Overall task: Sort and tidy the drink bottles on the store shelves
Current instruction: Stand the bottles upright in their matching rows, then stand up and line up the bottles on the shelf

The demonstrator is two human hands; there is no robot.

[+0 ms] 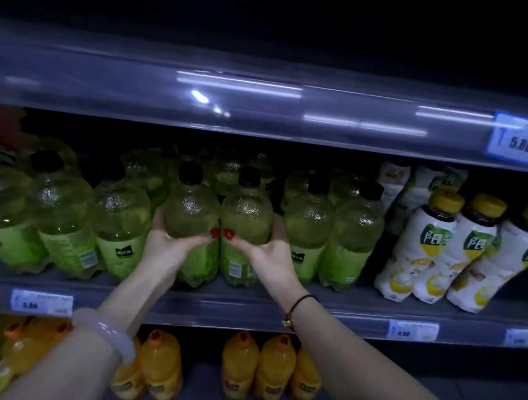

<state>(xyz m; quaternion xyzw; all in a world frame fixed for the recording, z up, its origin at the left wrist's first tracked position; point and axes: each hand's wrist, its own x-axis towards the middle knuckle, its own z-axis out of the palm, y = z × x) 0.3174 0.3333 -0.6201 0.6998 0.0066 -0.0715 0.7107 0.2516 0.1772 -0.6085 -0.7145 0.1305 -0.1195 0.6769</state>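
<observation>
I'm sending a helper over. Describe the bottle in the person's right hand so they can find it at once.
Look at the middle shelf, in its row of green bottles with black caps. The one meant stands near the centre, gripped by the right hand. Its left neighbour sits in the left hand; the rest stand untouched.

Both arms reach forward, left hand and right hand cupped, thumbs nearly touching.

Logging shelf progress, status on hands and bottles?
Left hand on one green bottle, right hand on its neighbour. Both upright on the middle shelf. Tightly flanked by more green bottles.
</observation>
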